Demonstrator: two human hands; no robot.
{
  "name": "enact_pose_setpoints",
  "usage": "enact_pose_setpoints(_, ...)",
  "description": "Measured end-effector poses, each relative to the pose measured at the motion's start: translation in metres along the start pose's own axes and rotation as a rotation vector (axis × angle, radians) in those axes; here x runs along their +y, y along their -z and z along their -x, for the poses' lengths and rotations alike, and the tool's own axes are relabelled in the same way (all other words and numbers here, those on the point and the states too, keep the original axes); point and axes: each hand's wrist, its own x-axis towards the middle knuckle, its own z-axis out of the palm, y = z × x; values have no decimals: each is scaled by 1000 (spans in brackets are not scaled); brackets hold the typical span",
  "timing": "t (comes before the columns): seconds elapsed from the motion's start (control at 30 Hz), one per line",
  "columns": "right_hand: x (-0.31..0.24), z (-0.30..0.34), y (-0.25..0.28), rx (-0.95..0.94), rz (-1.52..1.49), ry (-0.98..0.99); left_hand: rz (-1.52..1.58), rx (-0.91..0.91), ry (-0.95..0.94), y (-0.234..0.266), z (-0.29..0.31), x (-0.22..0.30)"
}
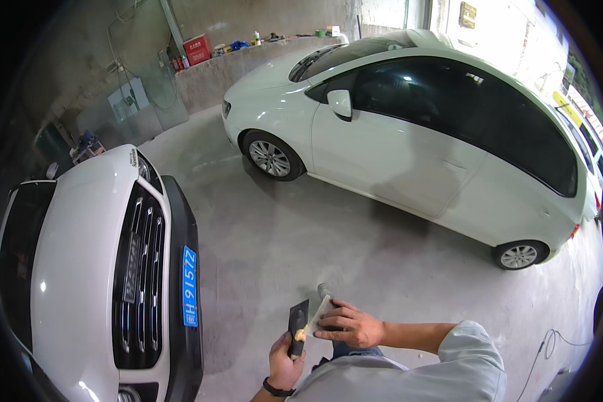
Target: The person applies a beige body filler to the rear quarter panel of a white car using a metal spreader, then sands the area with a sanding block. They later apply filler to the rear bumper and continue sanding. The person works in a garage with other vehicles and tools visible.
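Observation:
My left hand (285, 365), with a black band at the wrist, is closed round the handle of a dark-bladed putty knife (299, 312). A lump of yellowish paste (301, 333) sits on the putty knife near its handle. My right hand (358, 328) is closed on a pale, flat spreader (319, 313), its fingers lying over the top of it. The spreader's lower edge is beside the paste; whether they touch, I cannot tell. Both hands are close together in front of my body.
A white car (395, 154) stands ahead and to the right. Another white car (80, 254) faces me from the left. Against the far wall, a ledge (248, 65) carries a red box (197, 49) and small items. A thin cable (541, 348) lies on the floor at right.

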Motion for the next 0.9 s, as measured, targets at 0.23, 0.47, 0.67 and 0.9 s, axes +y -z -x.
enact_pose_setpoints(0.23,216,-164,14,-90,-340,-494,-135,392,-172,57,-241,11)
enact_pose_setpoints(0.47,430,-396,17,597,-1186,-985,-73,278,40,96,-466,-26)
enact_pose_setpoints(0.67,556,-509,-17,232,-924,-928,252,453,-29,172,-711,-81)
enact_pose_setpoints(0.9,751,-654,-15,501,-1010,-1171,1332,265,282,313,-935,-97)
